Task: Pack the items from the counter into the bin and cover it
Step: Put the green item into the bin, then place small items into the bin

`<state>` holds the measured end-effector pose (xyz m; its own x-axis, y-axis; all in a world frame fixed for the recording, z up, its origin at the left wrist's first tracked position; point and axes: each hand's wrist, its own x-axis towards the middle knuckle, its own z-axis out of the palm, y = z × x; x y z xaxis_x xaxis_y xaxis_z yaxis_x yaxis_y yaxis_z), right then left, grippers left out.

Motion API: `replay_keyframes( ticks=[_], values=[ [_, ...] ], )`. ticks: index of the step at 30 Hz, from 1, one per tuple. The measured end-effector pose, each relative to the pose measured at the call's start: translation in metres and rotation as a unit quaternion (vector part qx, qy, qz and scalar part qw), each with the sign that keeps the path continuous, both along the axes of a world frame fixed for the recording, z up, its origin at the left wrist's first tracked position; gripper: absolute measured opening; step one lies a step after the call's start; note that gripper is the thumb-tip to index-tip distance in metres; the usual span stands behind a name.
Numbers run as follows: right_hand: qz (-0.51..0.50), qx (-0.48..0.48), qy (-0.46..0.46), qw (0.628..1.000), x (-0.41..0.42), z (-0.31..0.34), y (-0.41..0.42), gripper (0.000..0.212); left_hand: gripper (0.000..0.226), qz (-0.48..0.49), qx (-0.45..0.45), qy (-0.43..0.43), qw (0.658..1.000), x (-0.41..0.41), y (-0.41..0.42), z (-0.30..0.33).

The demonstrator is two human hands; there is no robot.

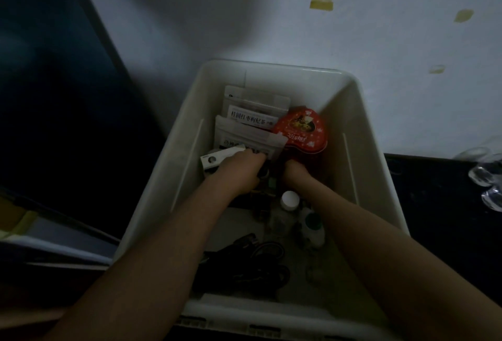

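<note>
A white plastic bin stands against the wall, and both my arms reach down into it. My left hand is curled around a dark object low in the bin, next to a small white box. My right hand is closed beside the red heart-shaped tin; its fingers are hidden, so I cannot tell what it holds. White pouches with printed labels stand at the far end. Small white bottles and black cables lie at the near end.
A dark counter lies to the right of the bin, with clear glass items on it. A white wall with bits of yellow tape is behind. A dark panel fills the left side. The scene is dim.
</note>
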<state>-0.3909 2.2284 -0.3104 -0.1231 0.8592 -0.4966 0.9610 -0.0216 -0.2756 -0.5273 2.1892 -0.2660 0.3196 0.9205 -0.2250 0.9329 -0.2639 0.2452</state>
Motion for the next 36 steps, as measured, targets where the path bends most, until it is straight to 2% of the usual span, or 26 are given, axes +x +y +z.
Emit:
replay_keyframes(
  ticks=[5, 8, 10, 13, 18, 20, 23, 26, 29, 33, 36],
  values=[
    [0.012, -0.031, -0.021, 0.999, 0.001, 0.013, -0.002, 0.039, 0.027, 0.003, -0.016, -0.011, 1.0, -0.001, -0.001, 0.003],
    [-0.002, -0.047, -0.003, 0.999, 0.004, 0.034, -0.007, 0.039, 0.028, 0.003, -0.027, -0.03, 0.999, 0.0, 0.0, 0.013],
    [0.011, -0.014, 0.028, 0.999, 0.008, 0.049, -0.01, 0.035, 0.028, 0.013, -0.028, -0.065, 0.997, 0.001, 0.0, 0.02],
    [0.007, 0.09, 0.095, 0.991, 0.017, 0.078, -0.011, 0.025, 0.032, 0.039, -0.03, -0.11, 0.993, 0.005, -0.004, 0.033],
    [-0.088, 0.243, 0.277, 0.925, 0.049, 0.124, -0.02, 0.022, 0.028, 0.048, 0.011, -0.193, 0.98, 0.034, -0.017, 0.068],
    [-0.118, 0.284, 0.309, 0.9, 0.07, 0.133, -0.025, 0.022, 0.032, 0.041, 0.047, -0.212, 0.975, 0.055, -0.022, 0.082],
    [-0.152, 0.303, 0.366, 0.866, 0.107, 0.138, -0.029, 0.017, 0.03, 0.018, 0.085, -0.23, 0.969, 0.095, -0.031, 0.099],
    [-0.183, 0.306, 0.378, 0.854, 0.154, 0.136, -0.032, 0.014, 0.031, -0.003, 0.091, -0.259, 0.962, 0.142, -0.043, 0.11],
    [-0.209, 0.3, 0.34, 0.866, 0.203, 0.123, -0.037, 0.019, 0.033, -0.013, 0.098, -0.269, 0.958, 0.189, -0.051, 0.116],
    [-0.186, 0.236, 0.211, 0.93, 0.26, 0.075, -0.051, 0.024, 0.03, -0.036, 0.068, -0.241, 0.967, 0.25, -0.058, 0.105],
    [-0.15, 0.151, 0.164, 0.963, 0.29, 0.017, -0.064, 0.023, 0.031, -0.023, 0.03, -0.195, 0.98, 0.285, -0.064, 0.078]
  ],
)
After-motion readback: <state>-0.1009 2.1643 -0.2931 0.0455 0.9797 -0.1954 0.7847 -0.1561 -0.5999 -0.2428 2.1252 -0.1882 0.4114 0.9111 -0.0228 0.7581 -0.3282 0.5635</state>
